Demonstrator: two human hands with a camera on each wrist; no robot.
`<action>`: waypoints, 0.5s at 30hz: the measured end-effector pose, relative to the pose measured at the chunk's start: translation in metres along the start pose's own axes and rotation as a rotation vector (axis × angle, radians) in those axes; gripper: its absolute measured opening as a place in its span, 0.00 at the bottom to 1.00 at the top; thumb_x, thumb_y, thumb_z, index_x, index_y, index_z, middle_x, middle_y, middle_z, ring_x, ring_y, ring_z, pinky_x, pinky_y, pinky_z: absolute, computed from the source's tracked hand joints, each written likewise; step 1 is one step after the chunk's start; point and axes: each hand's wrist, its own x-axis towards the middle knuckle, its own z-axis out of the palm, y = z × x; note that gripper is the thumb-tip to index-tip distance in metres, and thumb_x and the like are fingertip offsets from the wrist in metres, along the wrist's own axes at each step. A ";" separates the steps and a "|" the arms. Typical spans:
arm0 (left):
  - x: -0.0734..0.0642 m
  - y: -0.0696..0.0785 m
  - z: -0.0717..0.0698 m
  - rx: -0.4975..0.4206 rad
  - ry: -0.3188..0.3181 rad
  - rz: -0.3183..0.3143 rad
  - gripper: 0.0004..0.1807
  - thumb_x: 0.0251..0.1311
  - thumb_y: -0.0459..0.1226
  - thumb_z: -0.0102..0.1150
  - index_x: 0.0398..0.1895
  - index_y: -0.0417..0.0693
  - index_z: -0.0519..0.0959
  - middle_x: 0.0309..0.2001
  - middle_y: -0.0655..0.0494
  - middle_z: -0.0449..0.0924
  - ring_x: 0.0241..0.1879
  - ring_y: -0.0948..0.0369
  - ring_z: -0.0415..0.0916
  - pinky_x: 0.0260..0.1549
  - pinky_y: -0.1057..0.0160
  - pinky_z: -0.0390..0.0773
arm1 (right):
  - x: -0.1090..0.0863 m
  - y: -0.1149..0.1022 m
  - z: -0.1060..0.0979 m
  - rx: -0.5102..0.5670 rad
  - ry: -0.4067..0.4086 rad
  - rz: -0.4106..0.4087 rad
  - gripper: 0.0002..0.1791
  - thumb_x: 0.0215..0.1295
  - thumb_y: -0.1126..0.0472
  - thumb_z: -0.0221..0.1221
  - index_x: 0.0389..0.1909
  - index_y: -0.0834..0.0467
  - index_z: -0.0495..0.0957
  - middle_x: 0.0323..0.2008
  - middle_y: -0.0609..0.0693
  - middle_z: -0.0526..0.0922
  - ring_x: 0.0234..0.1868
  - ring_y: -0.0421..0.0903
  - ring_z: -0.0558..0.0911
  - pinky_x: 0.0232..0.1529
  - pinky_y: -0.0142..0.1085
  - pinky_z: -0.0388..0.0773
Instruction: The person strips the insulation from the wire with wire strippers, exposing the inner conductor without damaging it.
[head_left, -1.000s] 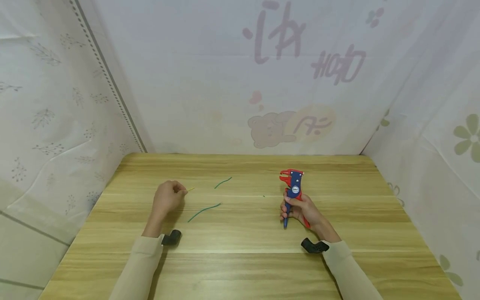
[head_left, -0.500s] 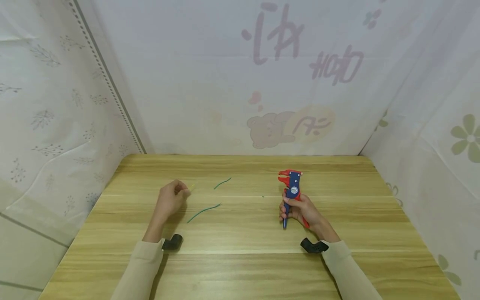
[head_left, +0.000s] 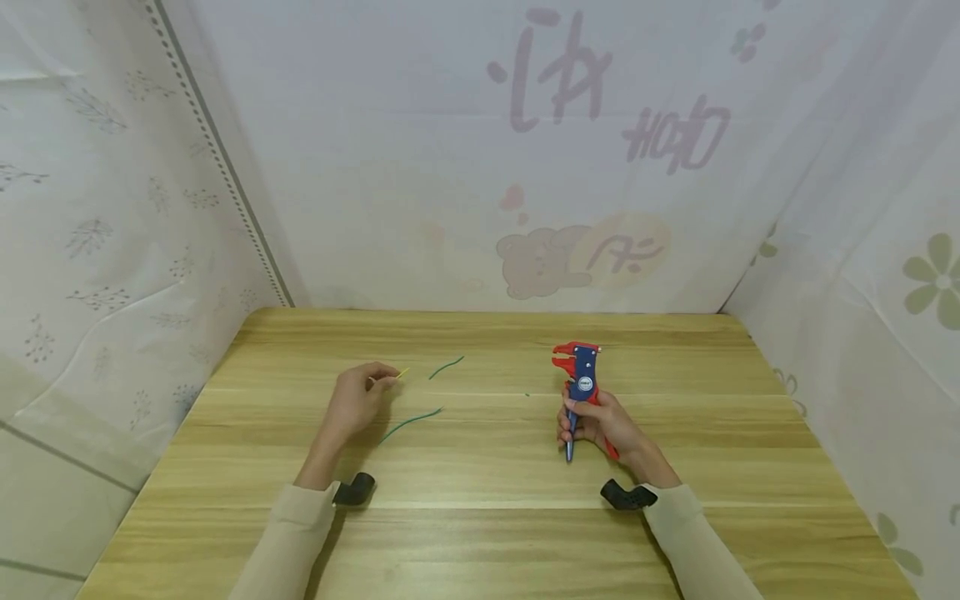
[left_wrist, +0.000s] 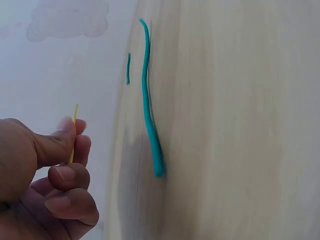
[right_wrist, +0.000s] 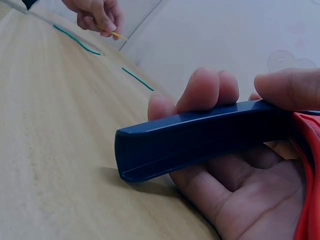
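Between thumb and fingertips, my left hand (head_left: 358, 400) pinches a short yellow wire (left_wrist: 76, 111), held above the table. My right hand (head_left: 611, 423) grips a blue and red wire stripper (head_left: 585, 367) by its handles, its red nose pointing left and its jaws apart. In the right wrist view the fingers wrap round the blue handle (right_wrist: 200, 132). A longer green wire (head_left: 408, 423) lies on the table close to my left hand, and a shorter green wire (head_left: 447, 367) lies farther back.
A tiny green scrap (head_left: 527, 395) lies on the wooden table (head_left: 480, 533) left of the stripper. Printed cloth (head_left: 420, 167) hangs behind the table and at both sides. A black camera mount (head_left: 628, 495) sits on each wrist.
My left hand has moved to the right with the yellow wire, nearer the green wires. The right hand and the wire stripper have stayed almost still.
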 end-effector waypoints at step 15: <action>-0.002 0.028 0.017 0.000 0.007 0.100 0.08 0.72 0.33 0.58 0.49 0.43 0.84 0.42 0.47 0.83 0.27 0.61 0.67 0.27 0.68 0.71 | 0.002 -0.006 0.014 -0.021 -0.011 0.031 0.16 0.81 0.61 0.48 0.56 0.69 0.60 0.33 0.50 0.81 0.32 0.46 0.82 0.45 0.46 0.87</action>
